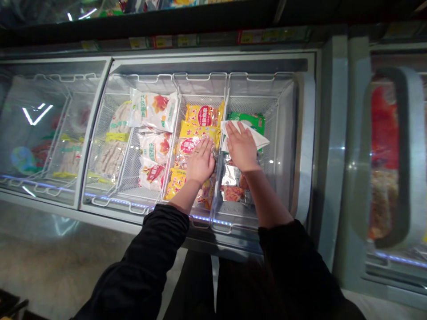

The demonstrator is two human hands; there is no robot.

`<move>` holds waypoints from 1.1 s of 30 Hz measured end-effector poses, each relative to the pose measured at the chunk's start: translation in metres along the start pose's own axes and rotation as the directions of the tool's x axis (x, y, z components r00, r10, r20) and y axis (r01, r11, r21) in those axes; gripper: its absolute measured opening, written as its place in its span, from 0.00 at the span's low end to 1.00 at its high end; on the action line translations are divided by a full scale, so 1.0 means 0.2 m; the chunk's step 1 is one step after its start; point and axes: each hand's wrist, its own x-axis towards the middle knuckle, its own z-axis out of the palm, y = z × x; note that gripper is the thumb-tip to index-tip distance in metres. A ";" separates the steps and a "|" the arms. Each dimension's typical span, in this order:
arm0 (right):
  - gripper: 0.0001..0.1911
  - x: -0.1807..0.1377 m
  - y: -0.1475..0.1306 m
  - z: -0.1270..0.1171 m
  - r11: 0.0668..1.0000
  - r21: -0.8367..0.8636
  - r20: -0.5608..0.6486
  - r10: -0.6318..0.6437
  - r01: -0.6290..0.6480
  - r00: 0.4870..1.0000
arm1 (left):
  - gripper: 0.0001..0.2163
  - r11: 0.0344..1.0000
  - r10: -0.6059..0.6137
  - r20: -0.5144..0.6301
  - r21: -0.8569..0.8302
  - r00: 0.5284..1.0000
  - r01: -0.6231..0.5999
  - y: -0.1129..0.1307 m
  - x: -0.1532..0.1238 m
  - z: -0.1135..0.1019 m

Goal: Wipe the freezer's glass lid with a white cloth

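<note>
Both my arms reach into an open chest freezer [302, 133] with white wire baskets. My left hand [200, 162] lies flat, fingers together, on yellow and red food packets [199, 129] stacked in the middle basket. My right hand [242, 146] presses flat on a white cloth [260, 140] lying over a green packet [248, 120] in the right basket. Silver and red packets [233, 186] lie below that hand. Whether the fingers grip the cloth is hidden.
White packets [153, 111] with red print fill the basket to the left. A sliding glass lid [40, 129] covers the freezer's left section. Another freezer with a curved glass lid [393, 155] stands at the right. Price labels [160, 42] run along the shelf edge above.
</note>
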 end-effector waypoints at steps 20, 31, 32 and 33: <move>0.36 -0.01 0.07 -0.03 0.992 0.047 0.031 -0.118 0.116 0.993 | 0.30 1.000 -0.017 0.023 0.013 1.000 0.017 0.01 0.00 -0.01; 0.36 0.15 0.18 -0.07 0.998 -0.015 -0.027 0.054 -0.054 0.998 | 0.30 1.000 0.007 0.013 -0.026 1.000 -0.006 0.00 0.00 -0.01; 0.36 0.17 0.15 -0.05 0.999 -0.016 -0.017 0.039 -0.039 0.999 | 0.30 0.999 0.006 0.015 -0.037 1.000 -0.005 0.00 0.00 0.00; 0.36 0.16 0.12 -0.04 1.000 -0.016 -0.007 0.021 -0.021 1.000 | 0.31 0.999 0.006 0.018 -0.050 1.000 -0.005 -0.01 0.00 0.00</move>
